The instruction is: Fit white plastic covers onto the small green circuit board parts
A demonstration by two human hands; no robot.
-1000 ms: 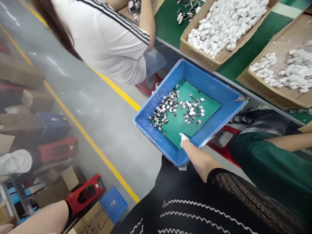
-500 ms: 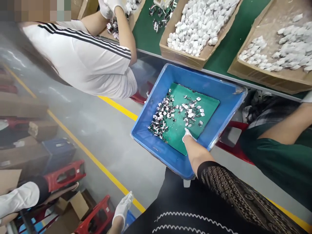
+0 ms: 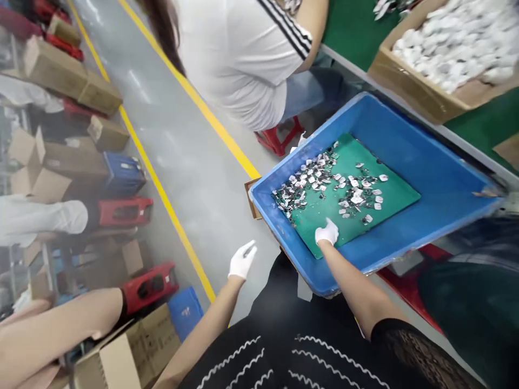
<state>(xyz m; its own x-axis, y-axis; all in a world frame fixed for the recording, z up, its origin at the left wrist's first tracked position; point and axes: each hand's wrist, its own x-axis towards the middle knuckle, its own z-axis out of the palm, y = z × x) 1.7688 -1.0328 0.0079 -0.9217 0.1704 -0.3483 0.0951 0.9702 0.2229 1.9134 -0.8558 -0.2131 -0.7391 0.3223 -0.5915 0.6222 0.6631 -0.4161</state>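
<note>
Two white-gloved hands are in the head view. My right hand point(image 3: 327, 233) is inside a blue plastic bin point(image 3: 440, 178), over the near part of a green board point(image 3: 389, 208) on its bottom. Its fingers are loosely apart, partly blurred, and nothing shows in them. Small circuit-board parts with white square pieces lie beyond it, in a pile point(image 3: 308, 178) on the left and a looser group point(image 3: 359, 194) nearer the right. Left of the bin and apart from it, my left hand point(image 3: 242, 260) hangs over the grey floor, fingers stretched out, holding nothing.
A green worktable point(image 3: 351, 38) runs behind the bin, bearing a cardboard box point(image 3: 421, 94) of white pieces. A seated person in a white shirt point(image 3: 239, 59) is ahead; another sits at right. Red stools point(image 3: 275, 138), cartons point(image 3: 60, 67) and a blue crate point(image 3: 124, 173) stand around.
The view has turned left, so bin and table sit further right. My left hand has come up beside the bin. My right hand stays in the bin near the board's front.
</note>
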